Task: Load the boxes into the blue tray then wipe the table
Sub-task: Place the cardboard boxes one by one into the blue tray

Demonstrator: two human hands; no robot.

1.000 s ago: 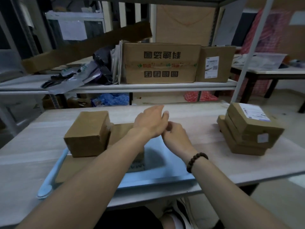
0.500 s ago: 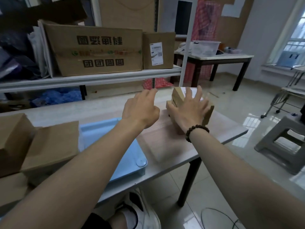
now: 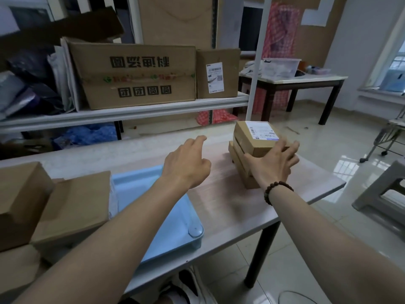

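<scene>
A stack of flat cardboard boxes (image 3: 252, 137), the top one with a white label, sits near the table's right end. My right hand (image 3: 271, 164), with a bead bracelet on the wrist, grips the stack's near end, thumb on the left face and fingers spread round the right edge. Left of the stack my left hand (image 3: 186, 163) hovers with loosely curled fingers and holds nothing. The blue tray (image 3: 175, 218) lies under my left forearm. Two brown boxes (image 3: 74, 205) fill its left part.
The pale table (image 3: 230, 207) ends just right of the stack. Behind it a metal shelf (image 3: 131, 113) carries large cartons (image 3: 135, 73), with a white post (image 3: 256, 73) at its corner. A grey stool (image 3: 383, 194) and a dark-legged table (image 3: 306, 81) stand to the right.
The view has swung right from the tray to the stack. My right hand went from above the tray to the stack's near end, and my left hand followed toward it.
</scene>
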